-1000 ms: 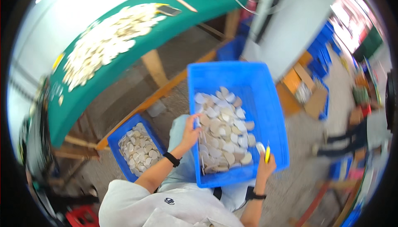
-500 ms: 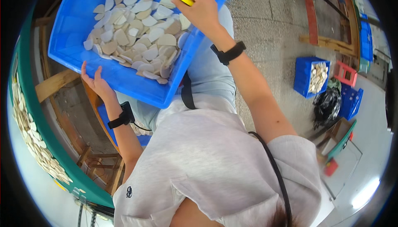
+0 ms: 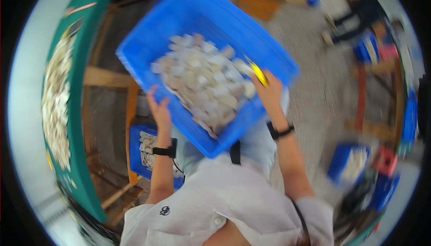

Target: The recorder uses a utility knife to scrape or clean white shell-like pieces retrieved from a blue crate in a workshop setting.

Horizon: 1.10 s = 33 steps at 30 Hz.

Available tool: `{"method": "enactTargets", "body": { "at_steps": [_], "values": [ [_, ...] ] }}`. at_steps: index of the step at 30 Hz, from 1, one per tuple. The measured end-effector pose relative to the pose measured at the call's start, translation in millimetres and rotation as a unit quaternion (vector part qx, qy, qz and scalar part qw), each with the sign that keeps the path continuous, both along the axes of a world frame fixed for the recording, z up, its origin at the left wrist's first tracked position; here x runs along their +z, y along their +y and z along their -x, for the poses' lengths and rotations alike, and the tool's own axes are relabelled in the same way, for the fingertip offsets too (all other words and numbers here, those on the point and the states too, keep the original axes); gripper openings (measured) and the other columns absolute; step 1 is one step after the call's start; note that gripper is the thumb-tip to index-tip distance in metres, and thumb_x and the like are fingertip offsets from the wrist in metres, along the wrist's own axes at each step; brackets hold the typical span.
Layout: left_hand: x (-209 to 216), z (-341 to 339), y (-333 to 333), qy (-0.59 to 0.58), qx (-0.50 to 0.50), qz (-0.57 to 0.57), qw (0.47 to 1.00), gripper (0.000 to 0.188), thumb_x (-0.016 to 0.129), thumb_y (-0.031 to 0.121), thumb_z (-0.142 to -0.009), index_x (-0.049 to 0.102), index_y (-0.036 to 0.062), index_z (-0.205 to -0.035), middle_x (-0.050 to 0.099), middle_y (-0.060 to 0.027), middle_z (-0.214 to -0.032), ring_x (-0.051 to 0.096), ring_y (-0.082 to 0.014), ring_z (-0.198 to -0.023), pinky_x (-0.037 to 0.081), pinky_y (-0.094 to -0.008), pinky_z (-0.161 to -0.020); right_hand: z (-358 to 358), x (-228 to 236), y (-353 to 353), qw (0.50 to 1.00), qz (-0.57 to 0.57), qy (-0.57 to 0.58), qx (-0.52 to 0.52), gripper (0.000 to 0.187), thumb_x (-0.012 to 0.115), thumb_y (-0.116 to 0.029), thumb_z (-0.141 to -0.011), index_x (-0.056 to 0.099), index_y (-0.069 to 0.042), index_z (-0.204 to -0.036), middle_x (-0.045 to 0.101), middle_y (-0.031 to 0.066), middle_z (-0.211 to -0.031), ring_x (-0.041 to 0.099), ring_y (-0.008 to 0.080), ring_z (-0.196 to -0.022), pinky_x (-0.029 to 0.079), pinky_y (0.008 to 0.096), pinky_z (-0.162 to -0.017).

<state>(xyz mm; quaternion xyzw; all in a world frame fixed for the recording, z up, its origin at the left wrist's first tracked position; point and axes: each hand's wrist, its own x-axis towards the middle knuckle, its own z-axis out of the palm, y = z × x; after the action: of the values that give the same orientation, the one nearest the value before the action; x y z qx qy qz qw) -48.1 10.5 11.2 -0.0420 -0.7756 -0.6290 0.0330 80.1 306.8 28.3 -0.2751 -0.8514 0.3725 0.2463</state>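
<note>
The blue tub is over the lap, turned at an angle with one corner toward the shirt. Flat pieces in white, cream and tan lie heaped inside it. My right hand, over the tub's right side, is closed around a yellow knife, its blade pointing away over the pieces (whether those fingers also pin a piece, I cannot tell from here through the blur). My left hand is half open at the tub's outer left wall, fingers spread and nothing enclosed; I cannot tell how firmly it presses. A black strap circles each wrist. Beyond the left forearm I see a second tub on the floor, also holding pieces. Farther left, the green counter carries a long heap of similar pieces. Off to the right I make out a third tub, a pink stool and a black bag, while a person in dark trousers appears at the upper right.
</note>
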Motion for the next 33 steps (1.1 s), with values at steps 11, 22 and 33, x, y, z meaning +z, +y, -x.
{"method": "enactTargets", "body": {
  "at_steps": [11, 22, 33],
  "values": [
    [-12, -15, -2, -0.079, 0.002, -0.103, 0.991, 0.056, 0.052, -0.004, -0.07, 0.044, 0.0055, -0.124, 0.046, -0.0092, -0.12, 0.041, -0.0214, -0.115, 0.031, -0.031, -0.099, -6, 16, 8, 0.994, -0.018, -0.105, -0.028, 0.023, 0.07, -0.02, -0.078, 0.063, 0.0, -0.086, 0.057, 0.0059, -0.063, 0.047, 0.0102, -0.055, 0.04, 0.0275, -0.051],
    [6, -8, 10, -0.047, -0.033, 0.0, 0.998, 0.049, 0.054, 0.003, -0.076, 0.044, 0.0071, -0.124, 0.045, -0.0129, -0.124, 0.039, -0.0271, -0.119, 0.03, -0.0351, -0.1, -7, 19, 5, 0.998, -0.007, -0.052, -0.036, 0.025, 0.07, -0.022, -0.078, 0.062, 0.001, -0.081, 0.054, 0.0036, -0.059, 0.044, 0.0084, -0.053, 0.039, 0.0258, -0.049],
    [93, -57, 41, -0.049, -0.234, 0.016, 0.971, 0.05, 0.057, 0.023, -0.087, 0.038, 0.0068, -0.131, 0.043, -0.0214, -0.128, 0.044, -0.0292, -0.117, 0.035, -0.0392, -0.098, -15, 81, -68, 0.984, 0.162, 0.016, 0.072, 0.02, 0.074, -0.014, -0.073, 0.066, -0.002, -0.087, 0.055, -0.0012, -0.063, 0.044, 0.0041, -0.053, 0.034, 0.0189, -0.048]
  ]
}}
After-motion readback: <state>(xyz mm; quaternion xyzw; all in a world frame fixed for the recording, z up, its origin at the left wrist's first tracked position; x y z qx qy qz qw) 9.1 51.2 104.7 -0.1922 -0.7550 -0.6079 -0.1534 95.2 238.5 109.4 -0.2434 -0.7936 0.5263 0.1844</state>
